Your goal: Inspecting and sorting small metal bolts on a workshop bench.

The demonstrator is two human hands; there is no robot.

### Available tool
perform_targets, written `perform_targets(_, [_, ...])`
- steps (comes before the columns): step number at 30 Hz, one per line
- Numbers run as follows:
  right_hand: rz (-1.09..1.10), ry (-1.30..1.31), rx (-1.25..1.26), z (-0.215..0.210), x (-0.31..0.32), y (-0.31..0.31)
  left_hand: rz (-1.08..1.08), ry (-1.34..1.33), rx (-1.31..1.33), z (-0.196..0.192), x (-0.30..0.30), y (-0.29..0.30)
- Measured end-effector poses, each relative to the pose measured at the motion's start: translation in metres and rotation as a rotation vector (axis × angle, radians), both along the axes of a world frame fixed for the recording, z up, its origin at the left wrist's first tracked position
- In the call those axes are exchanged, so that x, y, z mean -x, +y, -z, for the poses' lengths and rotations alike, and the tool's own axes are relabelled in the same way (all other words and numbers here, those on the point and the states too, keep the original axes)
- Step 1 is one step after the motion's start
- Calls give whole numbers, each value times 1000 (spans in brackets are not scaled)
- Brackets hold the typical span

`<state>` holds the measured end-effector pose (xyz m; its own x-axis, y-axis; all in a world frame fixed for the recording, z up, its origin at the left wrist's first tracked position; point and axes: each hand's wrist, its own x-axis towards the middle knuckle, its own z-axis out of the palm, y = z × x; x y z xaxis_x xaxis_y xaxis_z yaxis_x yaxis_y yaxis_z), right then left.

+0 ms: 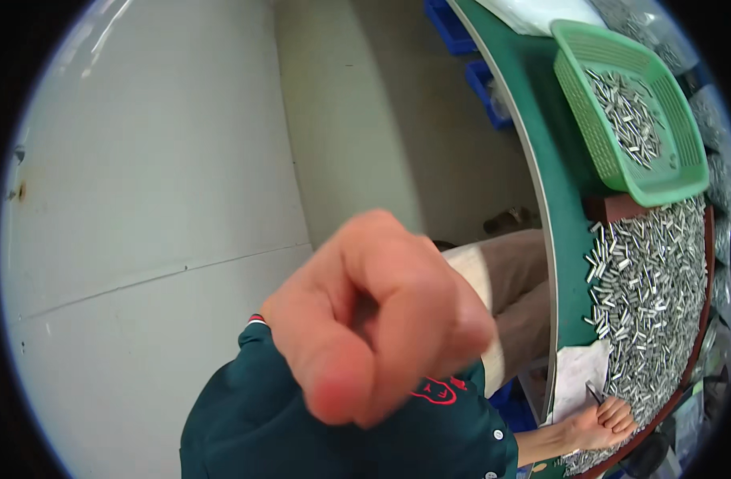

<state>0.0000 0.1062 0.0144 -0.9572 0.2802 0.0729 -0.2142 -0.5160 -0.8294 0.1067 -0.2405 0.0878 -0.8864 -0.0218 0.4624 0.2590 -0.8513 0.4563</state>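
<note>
Close to the camera, my left hand (381, 319) is large and slightly blurred. Its fingers are curled into a loose fist, and nothing shows in the hollow between them. At the lower right, my right hand (605, 425) rests closed over the table edge area. A slim dark pen-like stick (594, 392) pokes out of its fist; its kind is too small to tell. Beneath that hand lie a white sheet of paper (579, 375) and the near edge of a wide heap of small silvery metal pins (649, 303).
A light green plastic basket (577, 104) with more pins stands on the green table (569, 263), beside a brown block (613, 207). Blue bins (493, 100) sit beyond the table's edge. Clear bags line the far right. A pale wall (158, 160) fills the left.
</note>
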Motion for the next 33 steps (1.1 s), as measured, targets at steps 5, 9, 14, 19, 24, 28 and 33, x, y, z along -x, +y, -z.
perform_targets(5, [26,97,29,2,3,-9,-848,-663,1383,62,32,-7])
perform_targets(9, [35,41,36,2,7,-9,-1023,-485,1672,91,54,26])
perform_targets(14, [31,23,104,1,3,-5,-840,-170,1558,88,77,77])
perform_targets(19, [48,35,97,0,1,-5,-630,-33,1566,96,98,116])
perform_targets(24, [26,44,112,0,-1,-3,-571,31,1651,86,108,135])
perform_targets(28, [17,64,123,3,-3,2,-548,26,1819,85,112,146])
perform_targets(33, [25,55,111,3,-3,4,-542,23,1872,87,112,150])
